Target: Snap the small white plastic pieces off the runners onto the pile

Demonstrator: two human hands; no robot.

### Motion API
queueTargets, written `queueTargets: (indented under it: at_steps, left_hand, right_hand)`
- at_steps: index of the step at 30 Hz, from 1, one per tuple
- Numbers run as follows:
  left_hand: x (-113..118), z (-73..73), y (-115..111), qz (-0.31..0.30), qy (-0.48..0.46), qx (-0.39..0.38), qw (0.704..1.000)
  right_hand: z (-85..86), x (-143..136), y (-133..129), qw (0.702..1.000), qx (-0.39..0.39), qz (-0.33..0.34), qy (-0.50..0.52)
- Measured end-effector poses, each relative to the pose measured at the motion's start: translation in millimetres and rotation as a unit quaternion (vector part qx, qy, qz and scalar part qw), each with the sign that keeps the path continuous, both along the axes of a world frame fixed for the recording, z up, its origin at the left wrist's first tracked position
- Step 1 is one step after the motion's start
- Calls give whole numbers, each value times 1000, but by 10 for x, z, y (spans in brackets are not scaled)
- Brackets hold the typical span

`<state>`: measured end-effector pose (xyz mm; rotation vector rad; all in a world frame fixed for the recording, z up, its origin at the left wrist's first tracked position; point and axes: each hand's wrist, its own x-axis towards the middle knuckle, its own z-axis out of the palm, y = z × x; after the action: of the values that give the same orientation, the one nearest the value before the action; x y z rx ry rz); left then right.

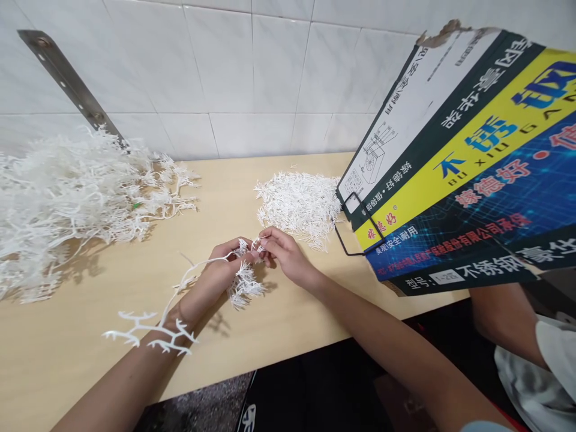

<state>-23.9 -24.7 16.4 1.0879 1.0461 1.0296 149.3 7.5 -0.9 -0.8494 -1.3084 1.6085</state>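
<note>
My left hand (227, 264) is closed around a white plastic branch (177, 288) with small forked twigs. Its stem runs back over my left wrist, and a forked end hangs above the forearm. A tuft of fine white sprigs (245, 285) sticks out below the left fingers. My right hand (284, 253) meets the left one, its thumb and forefinger pinching a small white sprig (257, 243). Just beyond the hands lies a flat pile of short white sprigs (297, 204). Farther left is a large heap of tangled white branches (81, 198).
A big printed cardboard box panel (468, 168) stands at the right, a black wire frame (357, 231) at its lower corner. Behind the wooden table (216, 186) rises a tiled wall (252, 72) with a metal bracket (72, 84). Another person's arm (508, 318) shows at the right edge.
</note>
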Motion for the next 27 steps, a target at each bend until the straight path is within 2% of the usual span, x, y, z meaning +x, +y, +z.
queueTargets:
  at_steps: [5,10,14,18,22,27]
  left_hand:
    - [6,1,-30,19,51,-8,998]
    - [16,5,-59,38,49,6,998]
    - [5,33,-98,13,60,-10,998]
    - [-36,22,-70,-41,91,18,995]
    - [-56,-35,-13,-61,4,18,998]
    - [-36,-72,34,-69,-92,11,993]
  right_hand:
    - [-16,29,15,999,5,-37,-15]
    - [14,17,-31,985,80,-20,-151]
    - [2,35,-25,972,127,-31,-193]
    - [-61,82,3,987,93,20,-131]
    - [-84,66,-12,997,20,77,-21]
    - [-75,1,-50,994,-19,81,74]
